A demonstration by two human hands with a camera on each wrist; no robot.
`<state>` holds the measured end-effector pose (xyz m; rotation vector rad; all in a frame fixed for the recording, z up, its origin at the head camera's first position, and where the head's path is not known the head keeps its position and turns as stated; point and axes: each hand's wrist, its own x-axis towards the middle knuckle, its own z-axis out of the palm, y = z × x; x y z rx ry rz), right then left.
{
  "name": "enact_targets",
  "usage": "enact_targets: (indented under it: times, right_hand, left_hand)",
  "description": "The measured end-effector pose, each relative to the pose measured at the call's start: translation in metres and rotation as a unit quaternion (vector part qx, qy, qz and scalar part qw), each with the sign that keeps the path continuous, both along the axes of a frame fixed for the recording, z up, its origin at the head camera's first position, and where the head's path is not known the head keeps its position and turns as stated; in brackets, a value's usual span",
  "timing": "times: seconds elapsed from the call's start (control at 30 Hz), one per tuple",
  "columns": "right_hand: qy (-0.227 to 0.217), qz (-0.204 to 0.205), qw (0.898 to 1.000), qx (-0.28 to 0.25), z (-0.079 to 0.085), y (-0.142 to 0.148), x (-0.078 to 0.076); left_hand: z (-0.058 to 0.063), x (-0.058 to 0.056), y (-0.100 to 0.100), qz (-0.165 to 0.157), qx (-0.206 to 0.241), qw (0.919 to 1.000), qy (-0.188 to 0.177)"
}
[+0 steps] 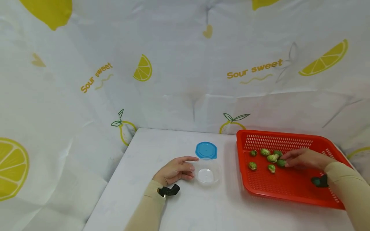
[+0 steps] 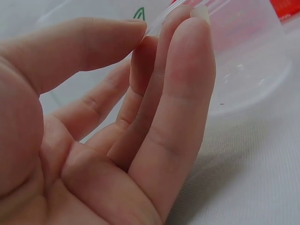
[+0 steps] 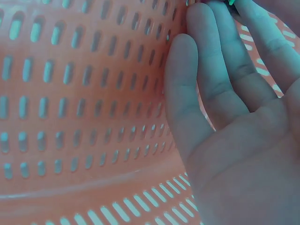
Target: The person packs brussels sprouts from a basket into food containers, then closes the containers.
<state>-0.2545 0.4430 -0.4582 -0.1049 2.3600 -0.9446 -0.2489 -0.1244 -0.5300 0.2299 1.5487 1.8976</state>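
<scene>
My left hand (image 1: 175, 170) holds the side of a clear plastic bowl (image 1: 206, 176) on the table, its fingertips at the rim. In the left wrist view, the translucent bowl (image 2: 248, 70) lies just beyond the fingers. A blue lid (image 1: 206, 149) lies behind it. Over a red basket (image 1: 260, 190), my right hand (image 1: 303, 158) pinches a smooth dark-green oval piece (image 1: 281, 163) between thumb and fingers. Leafy Brussels sprouts (image 1: 272, 158) lie beside it. In the right wrist view, the fingers (image 3: 181, 75) hang by the slotted basket wall (image 3: 103, 93), with the fingertips mostly cut off.
Several more sprouts (image 1: 252, 166) lie scattered across the left half of the basket. The basket's raised rim (image 1: 241, 154) stands between the bowl and the sprouts. A lemon-print cloth (image 1: 185, 70) rises behind the white table (image 1: 162, 144).
</scene>
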Motion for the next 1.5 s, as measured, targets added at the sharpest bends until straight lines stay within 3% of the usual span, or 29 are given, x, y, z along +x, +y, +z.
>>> enact_targets:
  times: [0.37,0.83,1.17,1.5]
  right_hand:
    - [0.017,0.002,1.0,-0.006,-0.002,0.002,0.004]
    - [0.025,-0.003,0.999,-0.027,0.003,0.009,0.011]
    - [0.064,-0.003,0.998,0.002,0.027,-0.007,0.017]
    - [0.095,-0.016,0.995,0.0,0.053,-0.049,0.02]
  left_hand:
    - [-0.002,-0.001,0.001,0.002,0.011,0.9998,-0.017]
    - [0.001,-0.002,0.004,-0.003,0.006,0.9999,-0.008]
    - [-0.001,-0.002,-0.002,-0.001,0.012,0.9999,-0.012]
    - [-0.004,-0.001,-0.001,-0.008,0.02,0.9997,-0.01]
